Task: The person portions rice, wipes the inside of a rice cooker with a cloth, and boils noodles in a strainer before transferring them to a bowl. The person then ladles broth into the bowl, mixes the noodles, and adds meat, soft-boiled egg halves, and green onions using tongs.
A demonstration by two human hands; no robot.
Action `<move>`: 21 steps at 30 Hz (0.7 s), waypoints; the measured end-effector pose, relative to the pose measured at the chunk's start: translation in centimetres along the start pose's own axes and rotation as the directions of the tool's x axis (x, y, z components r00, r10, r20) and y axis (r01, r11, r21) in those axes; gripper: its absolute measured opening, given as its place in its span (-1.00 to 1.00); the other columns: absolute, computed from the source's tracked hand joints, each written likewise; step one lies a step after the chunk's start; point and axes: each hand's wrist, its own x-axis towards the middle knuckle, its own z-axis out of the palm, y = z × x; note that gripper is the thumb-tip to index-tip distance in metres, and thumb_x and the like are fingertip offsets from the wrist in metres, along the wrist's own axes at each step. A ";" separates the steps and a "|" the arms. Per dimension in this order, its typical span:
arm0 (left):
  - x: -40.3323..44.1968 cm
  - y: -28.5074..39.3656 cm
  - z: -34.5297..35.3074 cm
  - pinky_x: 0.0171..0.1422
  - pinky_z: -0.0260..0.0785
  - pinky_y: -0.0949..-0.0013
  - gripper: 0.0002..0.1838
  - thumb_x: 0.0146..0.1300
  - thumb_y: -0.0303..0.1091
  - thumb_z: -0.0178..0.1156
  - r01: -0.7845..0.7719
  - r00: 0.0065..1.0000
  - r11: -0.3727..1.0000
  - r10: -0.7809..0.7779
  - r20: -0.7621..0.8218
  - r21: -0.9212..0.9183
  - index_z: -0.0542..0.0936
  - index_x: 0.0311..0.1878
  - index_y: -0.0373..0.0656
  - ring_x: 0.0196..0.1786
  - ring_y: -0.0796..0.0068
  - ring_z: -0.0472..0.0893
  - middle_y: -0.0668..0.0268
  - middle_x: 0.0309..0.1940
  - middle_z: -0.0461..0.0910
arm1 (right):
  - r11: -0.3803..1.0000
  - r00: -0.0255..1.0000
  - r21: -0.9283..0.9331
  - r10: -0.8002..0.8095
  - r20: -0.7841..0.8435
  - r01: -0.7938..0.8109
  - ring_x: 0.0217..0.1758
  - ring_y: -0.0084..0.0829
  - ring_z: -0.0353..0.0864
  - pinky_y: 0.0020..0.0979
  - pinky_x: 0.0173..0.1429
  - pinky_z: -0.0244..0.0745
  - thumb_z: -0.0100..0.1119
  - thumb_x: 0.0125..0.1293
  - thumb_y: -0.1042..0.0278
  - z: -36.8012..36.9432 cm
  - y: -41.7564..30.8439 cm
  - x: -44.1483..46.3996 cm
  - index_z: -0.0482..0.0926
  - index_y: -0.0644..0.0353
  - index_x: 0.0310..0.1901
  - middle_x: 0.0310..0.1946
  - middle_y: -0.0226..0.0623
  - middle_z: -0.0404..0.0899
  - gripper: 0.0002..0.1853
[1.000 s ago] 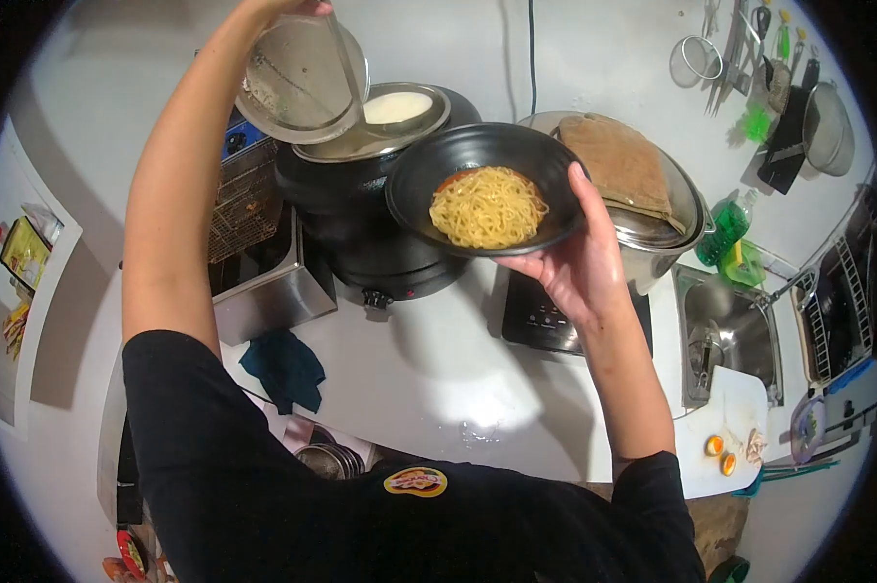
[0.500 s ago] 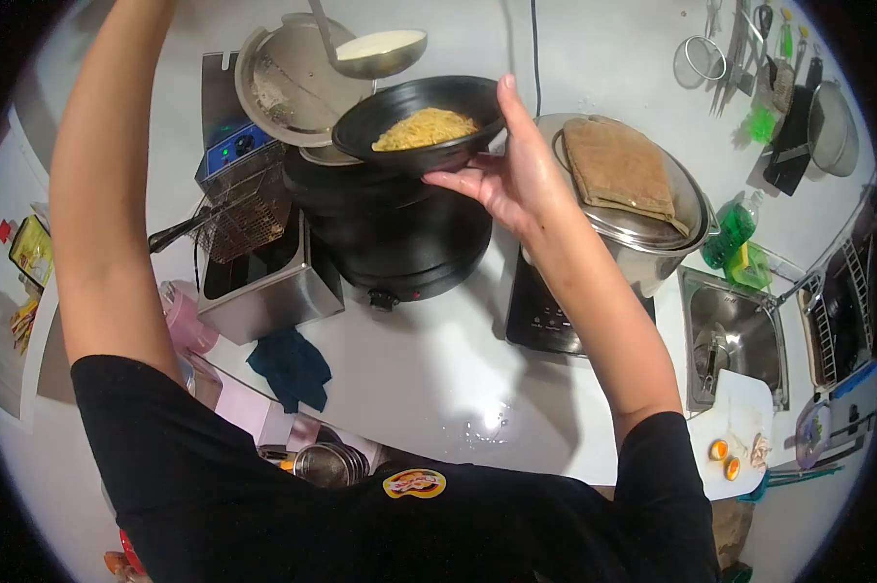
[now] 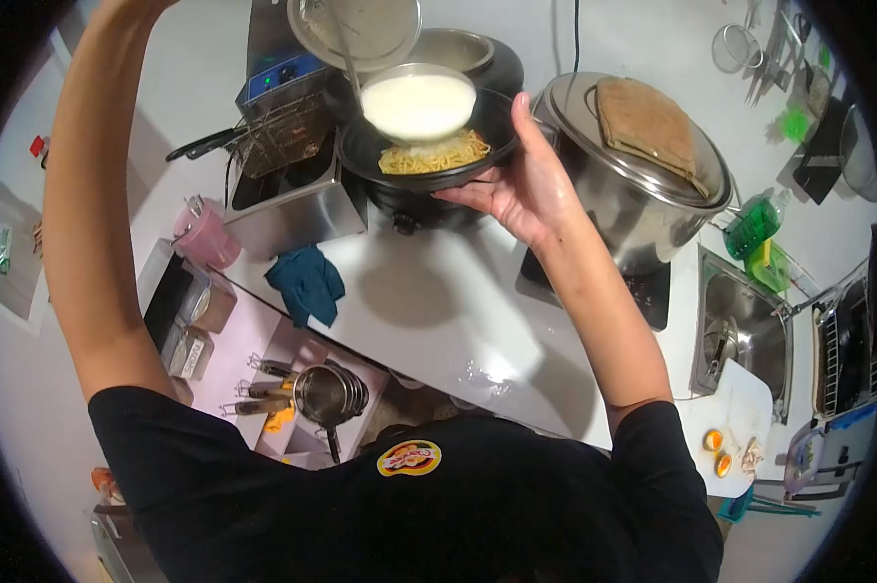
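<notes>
White table [image 3: 399,291] beneath, the right hand [image 3: 531,199] is closed on a black bowl [image 3: 359,154], thumb over its rim. Above the bowl's noodles [image 3: 436,155] is a ladle [image 3: 417,71] of white liquid [image 3: 417,105]. The left hand's grip cannot be seen.

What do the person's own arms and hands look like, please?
Short black sleeves belong to a black shirt with a yellow-edged logo. Both forearms are bare, with no watch visible. The right hand wears no glove, and no ring shows; the left hand is out of view.
</notes>
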 end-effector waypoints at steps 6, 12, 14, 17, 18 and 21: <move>-7.1 1.4 1.0 -0.43 0.46 0.56 -0.72 0.46 -0.10 -0.15 -0.087 0.996 0.995 0.087 0.005 0.040 0.30 -0.22 -0.13 -0.54 0.58 0.54 0.36 -0.47 0.44 | 0.995 0.996 -0.033 0.091 0.000 -0.090 -0.02 -0.11 0.61 0.02 0.07 0.53 -0.24 0.33 -0.33 -1.1 2.3 -2.6 0.24 0.30 0.23 0.02 -0.03 0.51 -0.22; -11.0 0.1 0.6 -0.28 0.46 0.50 -0.72 0.46 -0.14 -0.15 -0.120 0.989 0.993 0.120 -0.086 0.012 0.36 -0.16 -0.19 -0.45 0.55 0.58 0.30 -0.38 0.49 | 0.990 0.991 -0.043 0.130 -0.027 -0.131 0.02 -0.12 0.59 -0.02 0.06 0.52 -0.25 0.35 -0.31 -1.9 2.8 -4.3 0.27 0.28 0.24 0.08 -0.05 0.49 -0.25; -11.4 -1.8 -1.3 -0.10 0.50 0.42 -0.69 0.47 -0.17 -0.14 -0.137 0.990 0.990 0.137 0.032 -0.026 0.38 -0.09 -0.27 -0.34 0.48 0.63 0.25 -0.30 0.54 | 0.991 0.992 -0.059 0.122 -0.034 -0.124 0.04 -0.11 0.58 -0.01 0.07 0.51 -0.25 0.35 -0.31 -1.7 2.6 -4.9 0.26 0.28 0.25 0.10 -0.05 0.47 -0.25; -14.3 -0.6 -0.3 -0.04 0.49 0.37 -0.73 0.49 -0.21 -0.21 -0.238 0.971 0.971 0.238 0.019 0.025 0.33 -0.11 -0.24 -0.25 0.41 0.61 0.22 -0.25 0.49 | 0.990 0.993 -0.077 0.113 -0.025 -0.114 0.07 -0.09 0.57 0.01 0.10 0.48 -0.26 0.37 -0.29 -2.0 2.6 -5.2 0.25 0.28 0.26 0.13 -0.05 0.45 -0.26; -15.2 -0.3 0.0 -0.04 0.49 0.37 -0.73 0.49 -0.21 -0.21 -0.236 0.972 0.971 0.235 0.026 0.026 0.33 -0.11 -0.24 -0.25 0.41 0.61 0.22 -0.25 0.49 | 0.990 0.994 -0.081 0.112 -0.012 -0.112 0.08 -0.09 0.56 0.03 0.11 0.47 -0.27 0.38 -0.28 -2.2 2.6 -5.1 0.25 0.28 0.26 0.14 -0.05 0.44 -0.27; -17.6 -0.8 0.7 -0.11 0.49 0.36 -0.86 0.46 -0.38 -0.17 -0.427 0.903 0.903 0.429 -0.035 0.047 0.25 -0.15 -0.28 -0.30 0.35 0.60 0.07 -0.29 0.51 | 0.991 0.994 -0.082 0.106 0.008 -0.105 0.09 -0.10 0.55 0.03 0.14 0.45 -0.28 0.40 -0.24 -2.4 2.7 -5.2 0.25 0.28 0.26 0.14 -0.04 0.44 -0.30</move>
